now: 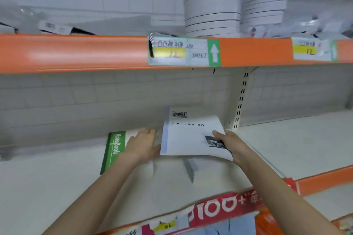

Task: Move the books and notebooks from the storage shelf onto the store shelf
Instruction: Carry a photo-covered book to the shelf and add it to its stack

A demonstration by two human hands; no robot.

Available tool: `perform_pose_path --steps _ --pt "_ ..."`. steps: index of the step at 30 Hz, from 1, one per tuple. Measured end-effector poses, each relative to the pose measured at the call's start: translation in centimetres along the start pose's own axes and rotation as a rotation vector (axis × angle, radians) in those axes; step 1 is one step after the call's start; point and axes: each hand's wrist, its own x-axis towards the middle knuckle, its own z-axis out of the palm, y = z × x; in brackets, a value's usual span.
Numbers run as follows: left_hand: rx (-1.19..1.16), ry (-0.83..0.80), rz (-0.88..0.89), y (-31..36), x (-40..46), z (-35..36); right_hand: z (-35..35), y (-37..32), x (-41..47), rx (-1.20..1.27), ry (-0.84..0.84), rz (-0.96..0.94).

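A thin white notebook with black print and a pale blue spine hangs tilted just above the cream store shelf. My right hand grips its near right corner, thumb on the cover. A green and white notebook lies flat on the shelf to the left. My left hand rests on it with straight fingers, its fingertips close to the white notebook's left edge.
An orange shelf rail with price labels runs overhead. Stacks of white rolls stand on the upper shelf. A slotted upright post stands right of the notebooks. A red sign hangs on the near edge.
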Motion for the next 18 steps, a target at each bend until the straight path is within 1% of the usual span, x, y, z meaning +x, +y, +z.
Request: perform_pose_path --steps 6,9,16,18 --pt "0.003 -0.001 -0.096 3.5 0.4 1.5 -4.6 0.1 2.7 -0.122 -0.03 -0.01" --pt "0.003 -0.006 -0.138 5.2 0.4 2.2 -6.8 0.7 4.8 -0.162 -0.1 -0.04" --pt "0.025 0.014 -0.214 7.5 0.4 3.0 -8.2 0.5 5.3 -0.285 -0.138 0.035" --pt "0.024 0.009 -0.234 8.0 0.3 3.2 -8.4 0.2 5.2 -0.276 -0.156 0.044"
